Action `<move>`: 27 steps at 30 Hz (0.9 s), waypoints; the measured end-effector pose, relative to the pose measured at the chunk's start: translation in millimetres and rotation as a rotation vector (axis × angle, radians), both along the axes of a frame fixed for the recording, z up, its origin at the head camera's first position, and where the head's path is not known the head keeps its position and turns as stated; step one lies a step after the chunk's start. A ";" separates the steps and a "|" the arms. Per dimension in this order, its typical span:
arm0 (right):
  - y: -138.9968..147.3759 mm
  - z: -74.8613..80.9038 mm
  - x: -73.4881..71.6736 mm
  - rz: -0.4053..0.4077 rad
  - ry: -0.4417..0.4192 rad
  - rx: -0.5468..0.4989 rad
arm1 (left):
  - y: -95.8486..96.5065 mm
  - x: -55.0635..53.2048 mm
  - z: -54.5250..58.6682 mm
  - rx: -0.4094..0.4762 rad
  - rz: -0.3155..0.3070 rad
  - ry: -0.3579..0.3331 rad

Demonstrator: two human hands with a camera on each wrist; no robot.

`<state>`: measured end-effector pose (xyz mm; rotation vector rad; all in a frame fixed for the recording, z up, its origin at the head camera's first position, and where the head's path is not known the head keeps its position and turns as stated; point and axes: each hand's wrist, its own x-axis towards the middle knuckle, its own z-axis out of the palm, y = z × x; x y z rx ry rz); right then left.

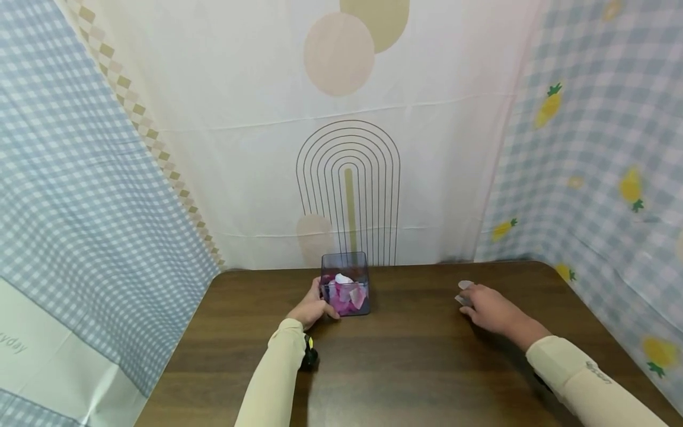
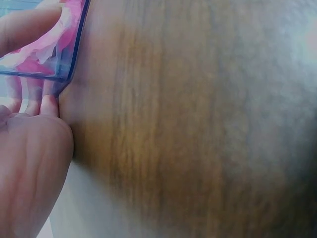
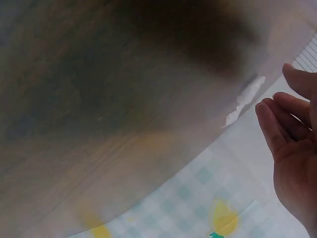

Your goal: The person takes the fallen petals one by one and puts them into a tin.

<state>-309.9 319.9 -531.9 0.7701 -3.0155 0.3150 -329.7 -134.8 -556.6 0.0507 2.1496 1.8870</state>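
Observation:
A clear, bluish plastic bin [image 1: 344,261] stands near the table's back edge, holding crumpled pink, purple and white petal-like pieces [image 1: 345,296]. My left hand [image 1: 312,307] grips its left side. In the left wrist view the thumb [image 2: 29,27] lies across the near face, and the other fingers show through the plastic behind it. To the right, my right hand [image 1: 493,309] is low over the table beside thin white scraps [image 1: 465,284]. In the right wrist view a white scrap [image 3: 245,101] lies just off the fingertips; the fingers are loosely bent with nothing between them.
The brown wooden table [image 1: 405,367] ends at a white printed cloth [image 1: 256,196] hung behind it. Checked cloths hang at the left [image 1: 107,166] and right [image 1: 587,148]. A black band with a small dark device [image 1: 309,354] is on the left wrist.

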 end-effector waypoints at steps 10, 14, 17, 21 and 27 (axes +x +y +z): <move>0.3 -22.9 -15.1 0.092 0.216 0.054 | 3.0 4.9 5.2 -0.007 0.006 0.003; -0.5 -27.4 -19.6 0.123 0.317 0.084 | 3.9 4.4 5.3 -0.006 0.015 0.009; -0.5 -28.6 -20.4 0.121 0.330 0.101 | 4.7 3.8 4.5 -0.006 0.018 0.012; -2.5 -25.0 -18.6 0.088 0.295 0.057 | 3.7 3.9 4.1 -0.007 0.022 0.005; -17.2 -1.0 -24.2 0.024 0.272 -0.137 | 1.5 3.8 5.3 -0.008 0.005 -0.001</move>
